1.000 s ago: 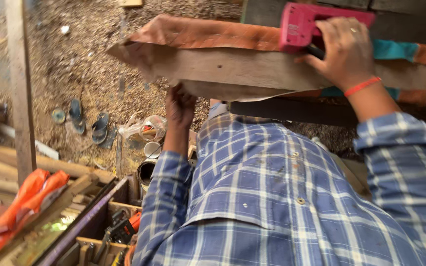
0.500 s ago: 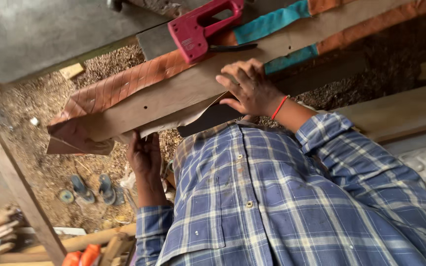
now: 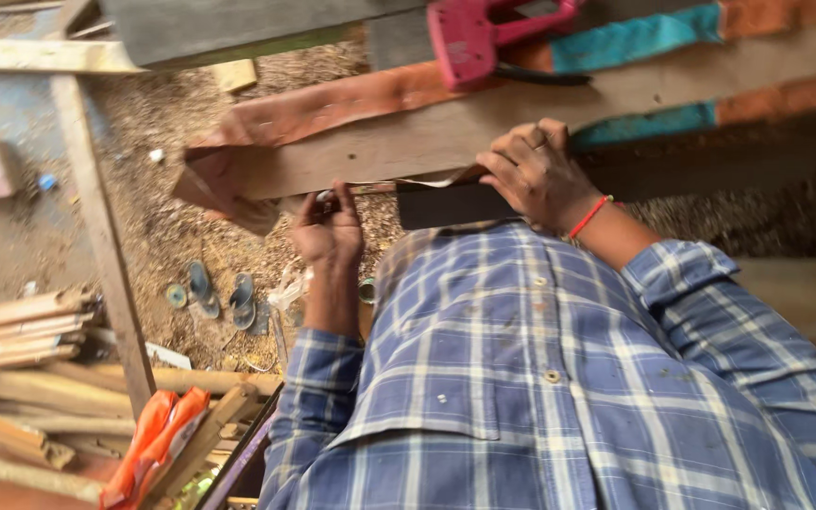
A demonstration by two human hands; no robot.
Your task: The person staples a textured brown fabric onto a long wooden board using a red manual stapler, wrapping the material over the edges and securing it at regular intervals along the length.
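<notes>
A long wooden plank (image 3: 380, 142) with orange and teal patches lies across the top of the view. My right hand (image 3: 535, 175), with a red band at the wrist, presses a dark flat blade-like tool (image 3: 446, 203) against the plank's near edge. My left hand (image 3: 328, 231) is just under that edge, left of the dark tool. Its fingers are closed on a small thin thing (image 3: 323, 196) that I cannot identify. A pink power tool (image 3: 469, 38) rests on top of the plank, beyond both hands. My blue checked shirt fills the lower right.
A wooden post (image 3: 101, 246) runs down the left side. Stacked wooden sticks (image 3: 11, 331) and an orange bag (image 3: 153, 439) lie at the lower left. A pair of sandals (image 3: 219, 293) sits on the sawdust-covered ground below the plank.
My right hand came off the pink tool and now holds the dark flat tool at the plank's edge. My left hand stays under the plank. The view has swung and tilted.
</notes>
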